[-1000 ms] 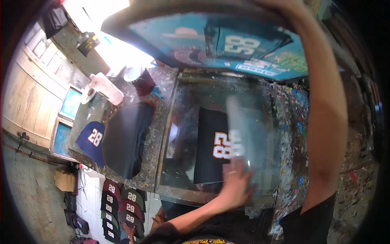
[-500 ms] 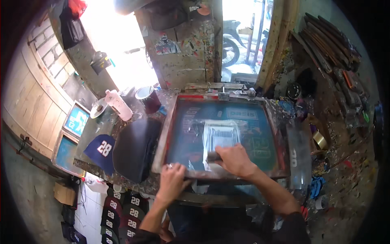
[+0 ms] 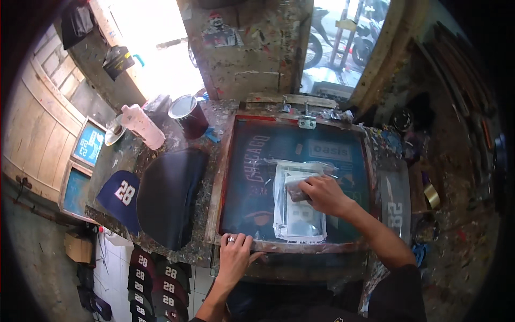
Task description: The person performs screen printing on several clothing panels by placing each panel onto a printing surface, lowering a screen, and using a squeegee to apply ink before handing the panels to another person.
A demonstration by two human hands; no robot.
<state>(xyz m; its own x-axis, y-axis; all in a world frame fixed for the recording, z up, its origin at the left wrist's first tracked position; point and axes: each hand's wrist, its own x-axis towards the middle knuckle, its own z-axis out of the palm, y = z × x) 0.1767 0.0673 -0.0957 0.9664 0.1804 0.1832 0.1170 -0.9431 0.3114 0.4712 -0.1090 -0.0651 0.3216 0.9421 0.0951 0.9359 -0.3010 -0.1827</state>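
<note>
A screen-printing frame (image 3: 214, 198) with a blue-green mesh lies on the workbench in front of me. My left hand (image 3: 235, 255) is closed around its near left corner, fingers over the top of the wood; a ring shows on one finger. My right hand (image 3: 324, 194) grips a small squeegee (image 3: 296, 191), pressed to the mesh inside a pale, tape-edged rectangle. White ink (image 3: 303, 225) smears that rectangle. A metal hinge clamp (image 3: 307, 123) sits at the frame's far edge.
Left of the frame lie a dark, rounded stack of panels (image 3: 170, 198), a navy cap panel (image 3: 120, 198), a pink bottle (image 3: 144, 127) and an ink can (image 3: 189, 115). Printed cap panels (image 3: 170, 287) line the floor below. Right of the frame sits a grey sheet (image 3: 394, 198) and tape roll (image 3: 431, 197).
My right hand has moved the squeegee away from me, from the near part of the rectangle toward its far part. My left hand still holds the frame's corner. The view has shifted slightly.
</note>
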